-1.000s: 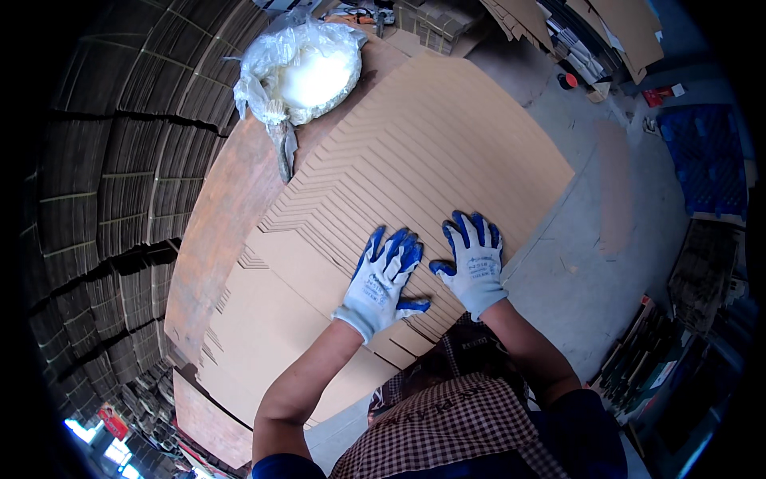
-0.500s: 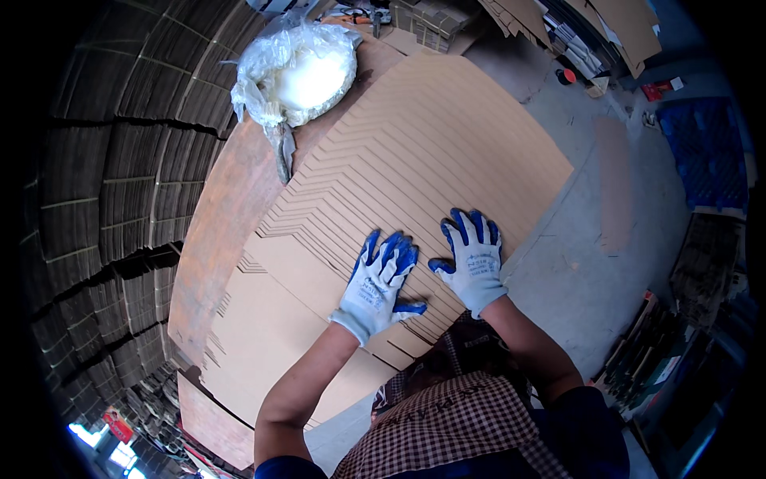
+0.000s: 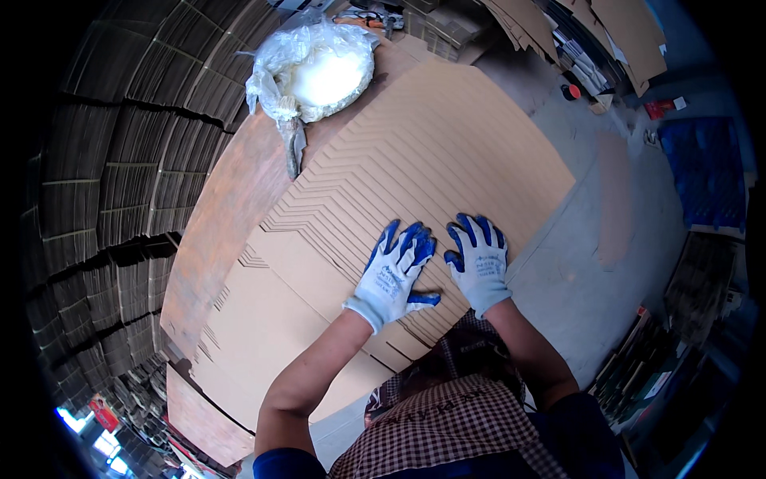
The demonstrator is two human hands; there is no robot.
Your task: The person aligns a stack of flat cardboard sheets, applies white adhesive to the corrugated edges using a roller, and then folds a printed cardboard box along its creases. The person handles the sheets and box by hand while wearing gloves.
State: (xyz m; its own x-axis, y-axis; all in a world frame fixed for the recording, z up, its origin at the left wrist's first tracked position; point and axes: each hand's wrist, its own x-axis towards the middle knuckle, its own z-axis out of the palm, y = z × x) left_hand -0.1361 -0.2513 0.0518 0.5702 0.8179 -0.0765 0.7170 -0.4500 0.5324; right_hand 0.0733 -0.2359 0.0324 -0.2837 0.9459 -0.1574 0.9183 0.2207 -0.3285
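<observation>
Overlapping brown cardboard sheets lie fanned out across a wooden table, their edges stepped like shingles. My left hand, in a white glove with blue-coated fingers, rests on the sheets with fingers spread and thumb out to the side. Beside it on the right, my right hand wears a matching glove and lies palm down on the same sheets, fingers stretched forward. Neither hand grips anything. Beyond them stands a plastic-lined basin of white paste, with a brush at its near side.
The reddish wooden tabletop shows left of the cardboard. Tall tied stacks of cardboard line the left side. At right, a blue pallet and a loose cardboard strip lie on the grey floor. More cardboard leans at the far right.
My left hand has slid a little forward and right over the sheets. My right hand's thumb has drawn in closer to its fingers. The view has shifted slightly.
</observation>
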